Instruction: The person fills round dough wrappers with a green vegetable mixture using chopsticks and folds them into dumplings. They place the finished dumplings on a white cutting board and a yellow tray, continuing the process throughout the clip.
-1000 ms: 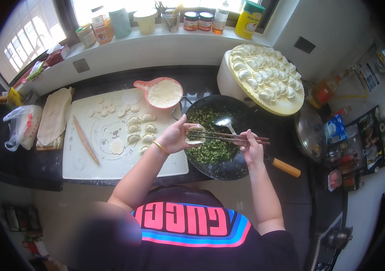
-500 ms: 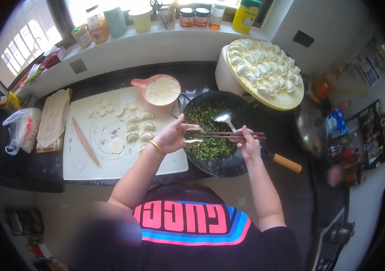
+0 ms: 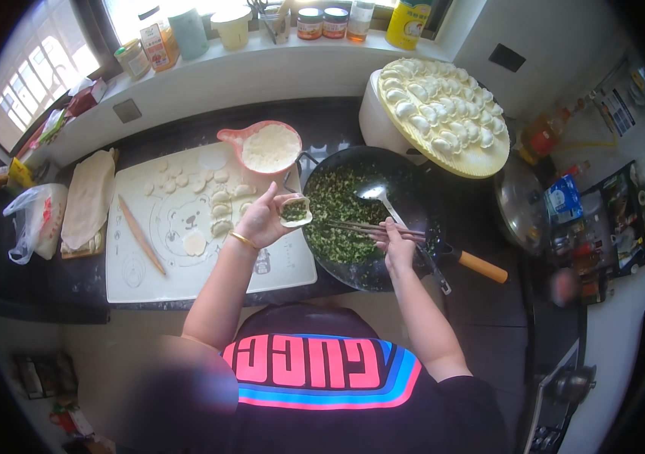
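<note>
A filled wrapper (image 3: 295, 213) is held by the left hand (image 3: 260, 219) with its thumb raised, its rim pinched at the fingers, just beside the left rim of a dark wok (image 3: 425, 234). A pair of chopsticks (image 3: 360, 226) is pinched between the thumb and fingers of the right hand (image 3: 397, 247), with the tips held over the chopped green filling (image 3: 335, 208); a narrow gap is left between tips and wrapper. A metal spoon (image 3: 374, 193) is laid in the wok, its handle passed beneath the chopsticks and out over the near rim. The wok's far right side is crowded by a round yellow tray (image 3: 481, 165) of dumplings, while its wooden handle (image 3: 483, 267) is pointed rightward over the dark counter (image 3: 481, 310). The right edge of a white board (image 3: 175, 291) is set close against the wok's left side. On the board, shaped dumplings, small dough pieces and a rolling pin (image 3: 141, 236) are spread; a pink bowl (image 3: 233, 136) of flour is placed by its far edge. Behind, the windowsill (image 3: 338, 53) is lined with jars and bottles.
</note>
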The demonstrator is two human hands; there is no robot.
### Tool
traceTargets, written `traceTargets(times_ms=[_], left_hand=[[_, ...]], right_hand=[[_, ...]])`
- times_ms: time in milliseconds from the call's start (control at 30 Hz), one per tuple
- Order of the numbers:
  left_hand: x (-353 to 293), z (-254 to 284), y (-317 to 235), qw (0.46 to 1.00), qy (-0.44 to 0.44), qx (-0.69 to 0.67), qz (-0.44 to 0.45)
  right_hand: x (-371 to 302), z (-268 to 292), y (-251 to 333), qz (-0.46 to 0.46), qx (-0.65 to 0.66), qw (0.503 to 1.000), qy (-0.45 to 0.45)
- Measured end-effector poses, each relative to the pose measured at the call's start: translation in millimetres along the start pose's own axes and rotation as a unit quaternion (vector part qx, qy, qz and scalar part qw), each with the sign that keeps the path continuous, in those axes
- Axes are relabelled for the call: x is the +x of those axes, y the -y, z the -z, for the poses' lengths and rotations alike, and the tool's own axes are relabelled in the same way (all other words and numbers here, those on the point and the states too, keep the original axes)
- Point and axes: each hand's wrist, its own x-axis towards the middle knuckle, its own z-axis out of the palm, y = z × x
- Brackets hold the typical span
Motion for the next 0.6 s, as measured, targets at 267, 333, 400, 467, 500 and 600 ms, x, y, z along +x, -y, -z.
traceTargets(times_ms=[267,333,400,467,500,600], left_hand=[[6.7,18.6,2.0,1.000,0.010,0.009,0.003],[9.3,20.7,4.0,0.999,0.032,-0.004,0.009],[14.6,23.1,7.1,0.999,0.047,-0.008,0.015],[21.0,21.8,11.3,0.998,0.057,-0.001,0.023],[23.1,20.6,13.4,0.997,0.062,-0.009,0.033],[24.9,5.0,18.6,0.996,0.063,-0.019,0.055]], right_hand=[[-3.1,9.2,17.8,-0.092,0.075,0.993,0.003],[-6.0,13.3,28.1,-0.077,0.085,0.993,0.012],[-9.0,13.7,40.3,-0.072,0.095,0.993,0.012],[-16.9,9.2,52.9,-0.029,0.093,0.995,0.022],[-21.8,6.5,59.7,-0.008,0.092,0.995,0.027],[-49.8,-10.3,73.6,0.154,0.006,0.982,0.111]])
